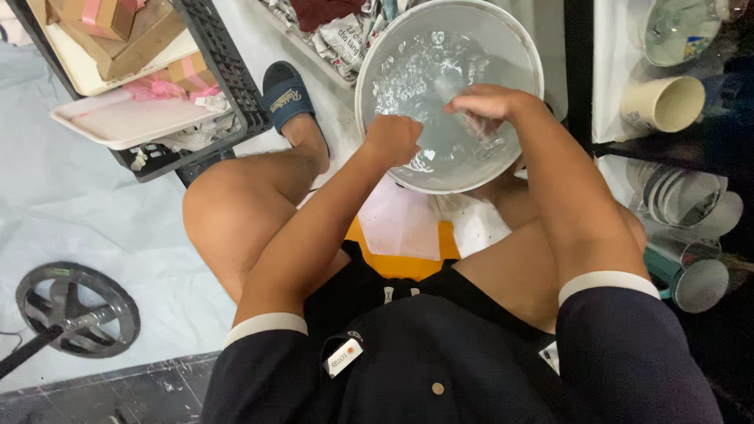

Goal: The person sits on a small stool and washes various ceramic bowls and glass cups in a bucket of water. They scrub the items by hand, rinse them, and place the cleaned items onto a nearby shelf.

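Head view, looking down on a seated person. A round white basin (pixel 528 47) of clear water stands on the floor just beyond the person's bare knees, right of centre and far in the scene. Both hands reach into it. The left hand (pixel 393 140) is curled into a closed fist at the near-left rim of the basin, just above or at the water surface; whether it grips anything cannot be told. The right hand (pixel 487 106) lies over the middle of the basin, its fingers bent downward into the water around a clear, glassy object (pixel 481 137) whose outline is blurred by ripples; its kind cannot be told. The two hands are near each other but apart.

To the left, a foot in a dark blue slide sandal (pixel 284 93) rests beside a black plastic crate (pixel 228 71) holding white trays (pixel 126 119) and cardboard boxes (pixel 133 39). At the near left, a round black metal fan base (pixel 77 308) lies on the pale floor sheet (pixel 71 204). At the right, a dark shelf holds a cream cup (pixel 664 102) on its side and stacked glassware (pixel 682 196).
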